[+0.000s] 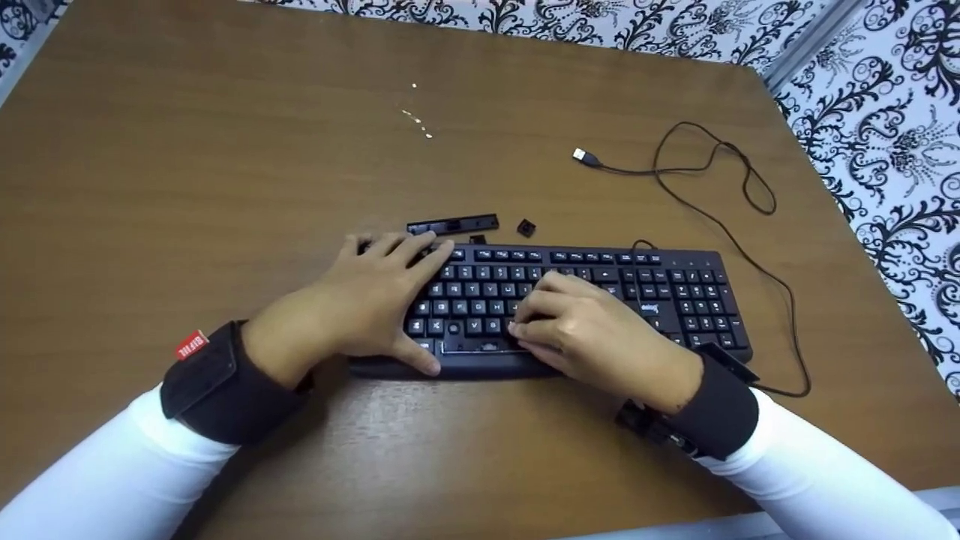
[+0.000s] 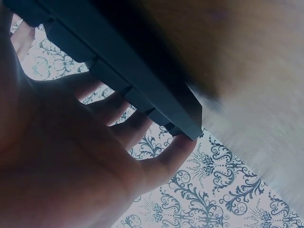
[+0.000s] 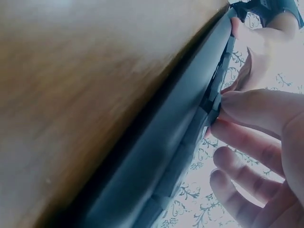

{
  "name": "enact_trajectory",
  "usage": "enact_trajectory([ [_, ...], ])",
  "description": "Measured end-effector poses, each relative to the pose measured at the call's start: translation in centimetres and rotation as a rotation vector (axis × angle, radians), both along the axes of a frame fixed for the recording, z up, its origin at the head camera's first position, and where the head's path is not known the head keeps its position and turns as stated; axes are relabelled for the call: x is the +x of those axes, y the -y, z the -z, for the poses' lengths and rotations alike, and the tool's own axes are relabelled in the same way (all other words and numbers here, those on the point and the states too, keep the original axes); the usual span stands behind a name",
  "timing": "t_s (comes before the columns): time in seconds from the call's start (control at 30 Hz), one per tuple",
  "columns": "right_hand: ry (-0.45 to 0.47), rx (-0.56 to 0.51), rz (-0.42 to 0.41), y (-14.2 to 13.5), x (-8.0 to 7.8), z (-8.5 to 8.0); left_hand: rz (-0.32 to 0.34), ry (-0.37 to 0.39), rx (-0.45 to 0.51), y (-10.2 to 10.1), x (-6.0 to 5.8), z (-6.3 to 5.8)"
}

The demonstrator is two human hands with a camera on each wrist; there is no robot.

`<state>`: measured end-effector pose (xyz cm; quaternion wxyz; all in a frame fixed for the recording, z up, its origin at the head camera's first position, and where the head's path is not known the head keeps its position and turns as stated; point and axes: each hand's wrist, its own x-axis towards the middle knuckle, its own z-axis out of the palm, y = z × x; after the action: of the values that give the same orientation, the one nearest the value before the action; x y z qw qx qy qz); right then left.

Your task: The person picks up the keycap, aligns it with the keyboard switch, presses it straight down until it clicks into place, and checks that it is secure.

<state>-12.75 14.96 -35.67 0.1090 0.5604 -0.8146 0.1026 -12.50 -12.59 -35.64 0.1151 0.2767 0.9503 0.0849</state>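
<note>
A black keyboard [image 1: 622, 259] lies on the wooden table [image 1: 225, 150], its space bar slot [image 1: 480, 346] bare and one key spot [image 1: 454, 328] in the bottom letter row uncovered. My left hand [image 1: 375, 300] rests across the keyboard's left end, fingers spread over the keys, thumb on the front edge. With thumb and index finger my right hand [image 1: 581, 330] pinches a keycap [image 3: 213, 105] at the bottom row, right of the bare slot; the fingers partly hide it. Behind the keyboard lie a detached space bar [image 1: 457, 224] and a loose keycap [image 1: 526, 228].
Another small black piece [image 1: 478, 239] touches the keyboard's back edge. The USB cable [image 1: 739, 244] loops over the table's right side, its plug [image 1: 586, 157] behind the keyboard. Small white specks [image 1: 417, 121] lie farther back. Patterned wall covering [image 1: 900, 150] borders the table.
</note>
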Motion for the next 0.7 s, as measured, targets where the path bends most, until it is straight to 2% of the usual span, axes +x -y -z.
enact_trajectory([
  [0.2,-0.008,0.003,0.03,-0.04,0.45,-0.12,0.008,-0.021,0.004,0.08,0.01,0.0],
  [0.33,-0.036,0.049,0.044,0.06,0.81,-0.04,0.006,-0.013,-0.004,0.15,0.11,0.02],
  [0.43,-0.025,0.079,0.05,-0.01,0.93,0.07,0.001,-0.012,-0.011,0.17,0.1,-0.01],
  [0.7,0.001,0.049,0.045,-0.68,0.84,0.15,0.001,0.004,-0.007,0.1,0.06,0.11],
])
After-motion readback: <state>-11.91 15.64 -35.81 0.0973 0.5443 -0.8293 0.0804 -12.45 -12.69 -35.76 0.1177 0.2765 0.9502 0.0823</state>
